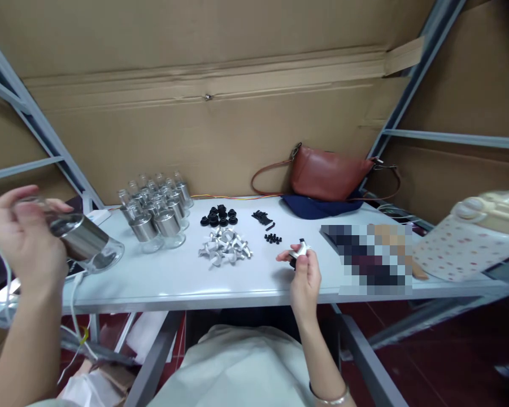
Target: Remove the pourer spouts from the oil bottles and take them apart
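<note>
At the left, my left hand [31,243] is closed around the neck end of a glass bottle [85,242] with a brushed-metal sleeve; the bottle is tilted, its clear base pointing right and down. My right hand [305,277], near the table's front edge, pinches a small silver and black pourer spout [300,252]. To its left lies a pile of silver-white spout pieces [225,247]. Behind that pile sit black stopper parts [218,216]. Tiny black caps [273,238] and thin black strips [261,217] lie between the piles and my right hand.
Several sleeved glass bottles [168,223] stand at the back left of the white table [152,285]. A brown bag [328,174] rests on a dark blue cloth item [317,208]. To the right are a blurred-out patch [373,260] and a dotted container [449,246]. White cables [74,299] hang at the left.
</note>
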Tool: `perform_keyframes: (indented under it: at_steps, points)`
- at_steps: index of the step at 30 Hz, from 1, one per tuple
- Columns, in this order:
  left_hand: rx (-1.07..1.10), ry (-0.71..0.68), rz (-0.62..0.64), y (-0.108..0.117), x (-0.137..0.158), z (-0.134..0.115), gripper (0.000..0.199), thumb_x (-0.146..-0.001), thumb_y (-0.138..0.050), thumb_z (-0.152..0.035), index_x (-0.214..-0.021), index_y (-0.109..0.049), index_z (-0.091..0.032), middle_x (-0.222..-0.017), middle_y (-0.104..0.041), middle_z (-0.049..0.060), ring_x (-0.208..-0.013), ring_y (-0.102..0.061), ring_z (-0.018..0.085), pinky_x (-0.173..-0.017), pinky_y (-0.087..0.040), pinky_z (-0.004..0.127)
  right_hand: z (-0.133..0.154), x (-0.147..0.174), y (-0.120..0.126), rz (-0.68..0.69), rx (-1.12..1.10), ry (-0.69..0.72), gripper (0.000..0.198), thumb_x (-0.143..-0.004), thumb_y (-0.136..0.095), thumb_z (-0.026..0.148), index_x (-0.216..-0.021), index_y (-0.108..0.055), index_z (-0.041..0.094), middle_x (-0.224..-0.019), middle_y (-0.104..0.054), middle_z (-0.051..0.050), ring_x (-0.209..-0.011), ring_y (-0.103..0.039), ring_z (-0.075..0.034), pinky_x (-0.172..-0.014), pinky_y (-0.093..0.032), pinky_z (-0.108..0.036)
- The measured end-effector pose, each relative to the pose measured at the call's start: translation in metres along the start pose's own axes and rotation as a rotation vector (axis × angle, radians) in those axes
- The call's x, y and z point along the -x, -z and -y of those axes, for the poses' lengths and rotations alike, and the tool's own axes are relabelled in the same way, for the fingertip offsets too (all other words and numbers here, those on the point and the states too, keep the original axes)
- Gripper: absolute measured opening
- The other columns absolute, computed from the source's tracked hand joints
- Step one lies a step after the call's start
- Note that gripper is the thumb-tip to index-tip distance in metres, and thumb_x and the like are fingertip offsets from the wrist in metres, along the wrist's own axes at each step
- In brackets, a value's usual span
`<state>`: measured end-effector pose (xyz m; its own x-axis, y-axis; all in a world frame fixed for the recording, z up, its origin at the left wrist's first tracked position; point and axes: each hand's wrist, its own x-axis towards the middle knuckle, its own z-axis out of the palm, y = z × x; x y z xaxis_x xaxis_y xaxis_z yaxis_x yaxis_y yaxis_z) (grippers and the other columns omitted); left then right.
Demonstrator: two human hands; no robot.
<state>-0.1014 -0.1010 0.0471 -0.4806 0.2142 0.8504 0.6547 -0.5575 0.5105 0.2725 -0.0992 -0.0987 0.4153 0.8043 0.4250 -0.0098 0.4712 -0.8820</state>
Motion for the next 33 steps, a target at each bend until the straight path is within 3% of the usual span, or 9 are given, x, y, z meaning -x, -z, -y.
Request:
perform_keyframes:
  at_steps: [6, 11, 15, 19, 22, 24, 26, 29, 33]
  points:
    - [-0.303, 0.060, 0.166, -0.014, 0.001, 0.075, 0.013, -0.094, -0.038, -0.024, -0.103, -0.038, -0.016, -0.071, -0.052, -0.004, -0.066, -0.054, 0.011, -0.072, -0.044, 0.025, -0.004, -0.006, 0.001, 0.134, 0.241, 0.018, 0.033, -0.083, -0.055, 0.046, -0.098, -0.063, 0.018, -0.097, -0.061, -0.008, -0.088, -0.057, -0.020, -0.079, -0.044, -0.034]
    - [-0.673, 0.128, 0.255, -0.025, 0.011, 0.096, 0.021, -0.091, -0.038, -0.012, -0.112, -0.036, -0.015, -0.083, -0.061, 0.000, -0.087, -0.059, 0.015, -0.096, -0.033, 0.036, -0.008, -0.004, -0.002, 0.132, 0.196, -0.043, 0.041, -0.082, -0.059, 0.042, -0.116, -0.056, 0.019, -0.106, -0.064, -0.011, -0.095, -0.060, -0.022, -0.084, -0.046, -0.037]
    - [-0.612, 0.115, 0.290, -0.022, 0.015, 0.117, 0.021, -0.092, -0.034, -0.012, -0.112, -0.033, -0.015, -0.086, -0.061, 0.001, -0.089, -0.058, 0.017, -0.097, -0.031, 0.039, -0.008, -0.001, -0.003, 0.126, 0.148, -0.067, 0.043, -0.083, -0.057, 0.041, -0.120, -0.051, 0.019, -0.101, -0.067, -0.011, -0.091, -0.061, -0.020, -0.082, -0.048, -0.036]
    - [-0.531, 0.108, 0.220, -0.019, 0.019, 0.128, 0.029, -0.084, -0.053, -0.020, -0.108, -0.038, -0.018, -0.105, -0.058, 0.006, -0.107, -0.049, 0.027, -0.100, -0.024, 0.052, -0.008, 0.000, -0.002, 0.182, 0.179, -0.064, 0.041, -0.083, -0.057, 0.039, -0.118, -0.054, 0.018, -0.102, -0.069, -0.011, -0.093, -0.061, -0.020, -0.085, -0.048, -0.038]
    - [-0.391, -0.118, 0.019, -0.025, 0.034, 0.103, 0.044, -0.078, -0.062, -0.027, -0.113, -0.039, -0.016, -0.128, -0.042, 0.013, -0.123, -0.035, 0.032, -0.103, -0.020, 0.052, -0.009, -0.001, -0.003, 0.184, 0.183, -0.064, 0.041, -0.081, -0.060, 0.039, -0.116, -0.057, 0.018, -0.099, -0.069, -0.011, -0.093, -0.062, -0.021, -0.083, -0.049, -0.038]
    - [-0.182, -0.388, -0.030, -0.037, 0.051, 0.067, 0.037, -0.082, -0.057, -0.026, -0.114, -0.041, -0.016, -0.121, -0.045, 0.011, -0.116, -0.040, 0.027, -0.099, -0.028, 0.045, -0.010, -0.001, -0.003, 0.167, 0.168, -0.055, 0.040, -0.078, -0.063, 0.039, -0.112, -0.058, 0.019, -0.099, -0.068, -0.010, -0.093, -0.063, -0.021, -0.082, -0.049, -0.037]
    - [0.045, -0.590, 0.191, -0.057, 0.072, 0.024, 0.026, -0.085, -0.053, -0.021, -0.109, -0.045, -0.021, -0.107, -0.052, 0.006, -0.102, -0.049, 0.022, -0.091, -0.035, 0.038, -0.011, -0.001, -0.002, 0.153, 0.166, -0.042, 0.038, -0.076, -0.066, 0.039, -0.107, -0.058, 0.019, -0.100, -0.067, -0.010, -0.092, -0.062, -0.021, -0.080, -0.049, -0.035]
    - [0.118, -0.808, 0.822, -0.098, 0.104, -0.033, 0.023, -0.087, -0.053, -0.024, -0.109, -0.050, -0.020, -0.101, -0.059, 0.007, -0.097, -0.054, 0.021, -0.086, -0.037, 0.034, -0.011, 0.000, 0.000, 0.169, 0.205, -0.028, 0.032, -0.078, -0.065, 0.041, -0.099, -0.057, 0.019, -0.098, -0.066, -0.009, -0.084, -0.061, -0.019, -0.076, -0.048, -0.033]
    - [0.097, -0.936, 1.038, -0.151, 0.143, -0.063, 0.025, -0.097, -0.036, -0.031, -0.107, -0.053, -0.014, -0.099, -0.064, 0.010, -0.093, -0.055, 0.022, -0.078, -0.033, 0.033, -0.007, 0.000, 0.003, 0.283, 0.234, 0.011, 0.029, -0.090, -0.047, 0.043, -0.104, -0.056, 0.019, -0.099, -0.066, -0.008, -0.086, -0.061, -0.018, -0.078, -0.048, -0.033]
